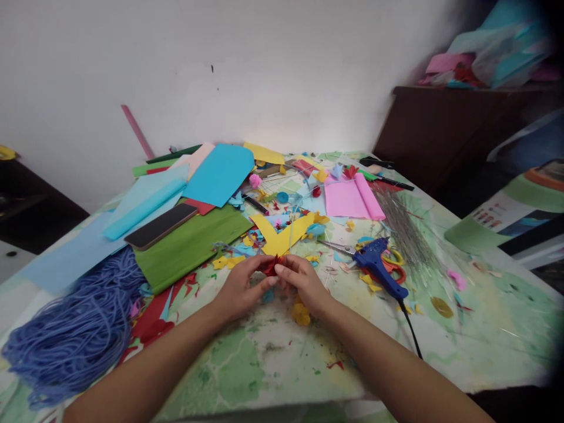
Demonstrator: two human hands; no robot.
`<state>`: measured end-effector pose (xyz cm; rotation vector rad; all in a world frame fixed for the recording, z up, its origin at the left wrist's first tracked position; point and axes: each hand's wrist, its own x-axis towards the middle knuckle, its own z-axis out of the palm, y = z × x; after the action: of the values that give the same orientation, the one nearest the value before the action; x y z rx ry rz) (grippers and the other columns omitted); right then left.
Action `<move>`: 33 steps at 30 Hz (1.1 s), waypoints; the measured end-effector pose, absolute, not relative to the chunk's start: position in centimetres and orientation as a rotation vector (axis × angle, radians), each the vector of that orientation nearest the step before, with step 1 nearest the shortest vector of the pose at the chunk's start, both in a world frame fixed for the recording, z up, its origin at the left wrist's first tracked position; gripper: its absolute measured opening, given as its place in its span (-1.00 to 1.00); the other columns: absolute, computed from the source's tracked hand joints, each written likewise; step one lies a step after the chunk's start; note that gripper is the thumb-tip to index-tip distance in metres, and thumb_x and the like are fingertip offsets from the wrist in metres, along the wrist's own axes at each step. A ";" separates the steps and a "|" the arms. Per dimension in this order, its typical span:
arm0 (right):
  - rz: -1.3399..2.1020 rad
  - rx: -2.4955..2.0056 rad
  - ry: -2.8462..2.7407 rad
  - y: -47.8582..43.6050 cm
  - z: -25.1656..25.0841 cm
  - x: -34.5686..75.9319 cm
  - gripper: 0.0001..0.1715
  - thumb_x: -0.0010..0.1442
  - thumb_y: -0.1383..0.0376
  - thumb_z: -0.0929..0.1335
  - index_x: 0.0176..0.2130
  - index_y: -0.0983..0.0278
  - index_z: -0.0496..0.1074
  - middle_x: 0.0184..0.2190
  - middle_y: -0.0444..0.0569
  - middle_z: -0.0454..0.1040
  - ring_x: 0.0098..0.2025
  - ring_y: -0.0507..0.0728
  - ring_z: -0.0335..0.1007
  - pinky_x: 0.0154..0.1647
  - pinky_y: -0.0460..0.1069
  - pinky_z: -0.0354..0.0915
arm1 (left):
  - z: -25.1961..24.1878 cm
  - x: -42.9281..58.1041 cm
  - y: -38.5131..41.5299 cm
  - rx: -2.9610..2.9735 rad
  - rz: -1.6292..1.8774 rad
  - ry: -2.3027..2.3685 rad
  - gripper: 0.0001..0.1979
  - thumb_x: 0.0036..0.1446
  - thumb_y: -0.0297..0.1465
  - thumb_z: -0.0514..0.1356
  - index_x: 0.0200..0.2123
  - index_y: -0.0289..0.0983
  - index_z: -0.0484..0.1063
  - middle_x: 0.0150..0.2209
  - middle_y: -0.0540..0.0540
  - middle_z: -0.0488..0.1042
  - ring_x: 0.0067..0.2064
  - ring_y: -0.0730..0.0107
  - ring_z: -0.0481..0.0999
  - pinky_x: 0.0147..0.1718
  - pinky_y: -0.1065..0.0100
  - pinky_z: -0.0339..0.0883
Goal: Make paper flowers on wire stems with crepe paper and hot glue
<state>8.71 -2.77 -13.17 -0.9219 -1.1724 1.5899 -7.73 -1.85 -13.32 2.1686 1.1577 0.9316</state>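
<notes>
"What lies closest?"

"A bundle of blue cord (83, 329) spreads across the left foreground of a littered craft table (247, 376); a yellow paper flower (301, 311) lies just below the right hand (305, 283)."

"And the hands?"

"Thumb and fingers drawn narrow, the right hand pinches a red paper piece (269, 268). The left hand (244, 285) grips its other side, both above the table's middle."

"Which step is this?"

"Apparently fine shaping by fingertip, though the fingers hide most folds. The next move seems to call for a light, steady pinch, lest the paper crush or tear."

"Beyond them?"

"A blue hot glue gun (379, 267) overlaps scissors (339, 247) at right. Past the fingertips lies a V-shaped yellow paper (282, 238); farther off, a smartphone (162, 225) rests on green crepe paper (194, 247), and pink crepe paper (346, 200) sits before a pale wall (273, 76)."
</notes>
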 end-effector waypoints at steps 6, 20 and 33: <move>1.604 -0.910 -1.158 -2.8 -13.3 8.6 -0.80 -0.04 0.18 0.33 -0.49 0.27 0.30 -0.64 -0.19 0.26 -0.63 -0.02 0.13 -0.61 -0.11 0.08 | -13.4 -7.8 -1.7 1.937 0.933 1.057 -0.68 0.08 -0.25 0.14 -0.12 -0.27 0.39 -0.16 -0.15 0.49 -0.16 0.28 0.48 -0.16 0.27 0.35; 1.570 -0.926 -1.129 -3.0 -13.1 8.4 -0.85 -0.08 0.23 0.32 -0.51 0.27 0.29 -0.66 -0.21 0.23 -0.64 -0.03 0.07 -0.61 -0.10 0.01 | -13.2 -7.7 -1.7 1.846 0.973 1.052 -0.68 0.15 -0.22 0.05 -0.16 -0.28 0.44 -0.19 -0.12 0.51 -0.18 0.28 0.47 -0.17 0.30 0.33; 1.403 -0.962 -1.234 -2.9 -13.5 8.6 -0.81 0.02 0.22 0.29 -0.55 0.26 0.27 -0.66 -0.19 0.23 -0.62 -0.03 0.06 -0.59 -0.10 -0.01 | -13.1 -7.6 -1.5 2.009 0.997 1.256 -0.66 0.19 -0.23 -0.01 -0.22 -0.28 0.48 -0.26 -0.10 0.55 -0.23 0.30 0.49 -0.21 0.33 0.32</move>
<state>8.61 -2.88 -13.47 -0.9624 -1.2338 1.4025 -7.59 -1.49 -13.15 2.0088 1.2565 0.9967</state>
